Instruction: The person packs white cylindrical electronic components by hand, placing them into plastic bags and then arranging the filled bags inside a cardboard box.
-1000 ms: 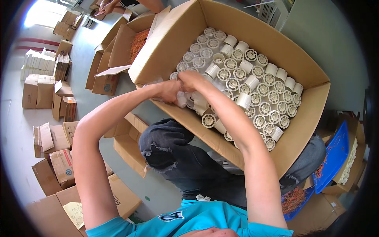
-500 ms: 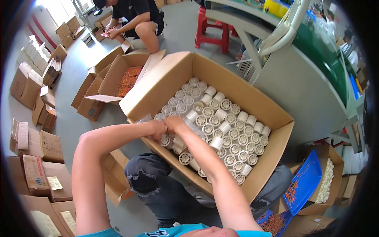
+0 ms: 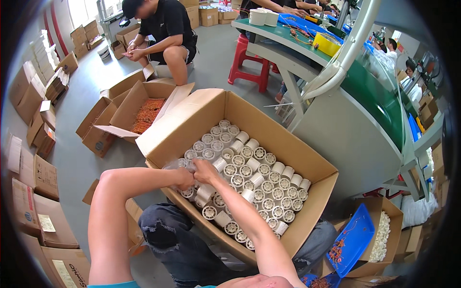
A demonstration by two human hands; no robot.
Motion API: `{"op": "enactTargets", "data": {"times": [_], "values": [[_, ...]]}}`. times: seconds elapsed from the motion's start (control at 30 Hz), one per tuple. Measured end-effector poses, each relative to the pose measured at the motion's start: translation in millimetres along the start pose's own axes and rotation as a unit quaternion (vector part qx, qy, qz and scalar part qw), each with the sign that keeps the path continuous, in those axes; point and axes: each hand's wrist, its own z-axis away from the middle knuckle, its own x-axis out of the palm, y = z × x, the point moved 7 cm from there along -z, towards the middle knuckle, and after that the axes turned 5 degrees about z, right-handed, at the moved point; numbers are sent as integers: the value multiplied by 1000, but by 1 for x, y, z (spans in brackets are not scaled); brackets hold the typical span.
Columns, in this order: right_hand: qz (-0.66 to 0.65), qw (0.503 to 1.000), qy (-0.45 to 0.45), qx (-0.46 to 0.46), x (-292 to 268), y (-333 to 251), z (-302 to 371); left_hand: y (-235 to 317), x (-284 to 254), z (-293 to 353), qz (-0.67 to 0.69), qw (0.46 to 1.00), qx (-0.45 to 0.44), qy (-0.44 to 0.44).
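Note:
A large open cardboard box [image 3: 276, 139] stands in front of me, packed with rows of white cylindrical plastic parts [image 3: 259, 153]. Their ends are round with spoke-like openings; several lie on their sides. At the box's left side, clear plastic film [image 3: 176, 164] is bunched up, and some of it covers the nearby parts. My left hand [image 3: 183, 179] is closed on this film. Right beside it, my right hand [image 3: 204, 171] also grips the film with its fingers closed. The fingertips are partly hidden.
Behind the box, open cartons hold orange-red wire pieces [image 3: 148, 115]. A person in black [image 3: 165, 33] squats beyond them. A green-topped workbench [image 3: 283, 41] and a red stool [image 3: 249, 65] stand to the right. Blue trays [image 3: 353, 240] lie lower right; cartons [image 3: 45, 177] line the left.
The view has tilted upward, so the box and hands sit lower in it. Both hands stay close together at the plastic film, with the right hand raised slightly relative to the left.

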Motion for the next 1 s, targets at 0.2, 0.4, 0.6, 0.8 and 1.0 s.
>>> {"op": "enactTargets", "data": {"times": [0.2, 0.4, 0.6, 0.8, 1.0], "values": [[-77, 994, 49, 55, -3, 11, -3, 11, -13, 5, 50, 997, 43, 40], [-54, 994, -13, 94, -13, -3, -3, 9, -9, 14, 137, 988, 58, 34], [-105, 990, 87, 29, -26, -23, 0, 17, 6, 14, 141, 988, 55, -36], [-177, 983, -22, 39, -33, -4, -10, 9, -55, 62, 234, 931, 180, 216], [-213, 976, 30, 36, -64, 17, 8, -51, -79, 103, 285, 916, -2, 281]]}}
